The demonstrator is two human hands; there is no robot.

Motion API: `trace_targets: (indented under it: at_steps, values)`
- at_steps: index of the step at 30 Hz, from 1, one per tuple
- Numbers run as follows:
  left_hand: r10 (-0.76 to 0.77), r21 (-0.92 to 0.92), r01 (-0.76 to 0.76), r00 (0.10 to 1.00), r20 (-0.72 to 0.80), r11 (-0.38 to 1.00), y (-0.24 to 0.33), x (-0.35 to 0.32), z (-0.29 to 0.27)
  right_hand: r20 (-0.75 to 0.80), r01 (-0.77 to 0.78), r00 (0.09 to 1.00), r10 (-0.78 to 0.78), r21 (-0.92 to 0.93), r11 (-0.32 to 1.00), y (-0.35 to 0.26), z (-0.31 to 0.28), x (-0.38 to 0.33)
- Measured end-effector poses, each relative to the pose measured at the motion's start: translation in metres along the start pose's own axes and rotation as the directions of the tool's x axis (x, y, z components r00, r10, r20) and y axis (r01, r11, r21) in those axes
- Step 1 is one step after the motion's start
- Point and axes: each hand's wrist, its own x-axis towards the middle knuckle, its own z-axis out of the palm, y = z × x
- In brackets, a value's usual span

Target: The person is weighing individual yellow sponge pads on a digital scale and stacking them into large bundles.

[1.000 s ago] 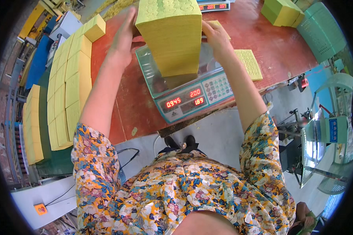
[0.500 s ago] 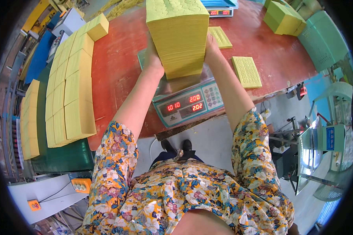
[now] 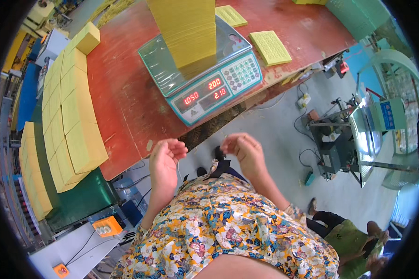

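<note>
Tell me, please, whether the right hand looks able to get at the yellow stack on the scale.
Probably yes: the right hand looks empty, and nothing visible blocks its way to the yellow stack.

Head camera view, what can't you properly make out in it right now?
Yellow stack: its top, cut off by the head view's upper edge.
Scale pan: the patch under the stack, hidden by it in the head view.
Green basket: its far end, cut off by the head view's upper edge.
</note>
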Motion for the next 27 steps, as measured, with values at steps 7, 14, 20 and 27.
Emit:
trace_targets:
  at_steps: [7, 14, 20, 27]
  values:
    - [-0.078, 0.146, 0.066, 0.994, 0.078, 0.987, 0.003, -0.033, -0.031, -0.046, -0.074, 0.996, 0.077, 0.051, 0.996, 0.051, 0.017, -0.043]
    - [-0.177, 0.176, 0.149, 0.972, 0.155, 0.973, -0.003, -0.048, -0.035, -0.084, 0.001, 0.996, 0.003, 0.049, 0.999, 0.067, 0.024, -0.081]
    - [-0.161, 0.198, 0.116, 0.960, 0.228, 0.973, -0.001, -0.045, -0.032, -0.115, 0.027, 0.993, -0.020, 0.060, 0.998, 0.070, 0.022, -0.099]
    - [-0.127, 0.233, 0.073, 0.966, 0.227, 0.970, 0.007, -0.034, -0.008, -0.083, 0.033, 0.996, -0.028, 0.059, 0.998, 0.057, 0.012, -0.085]
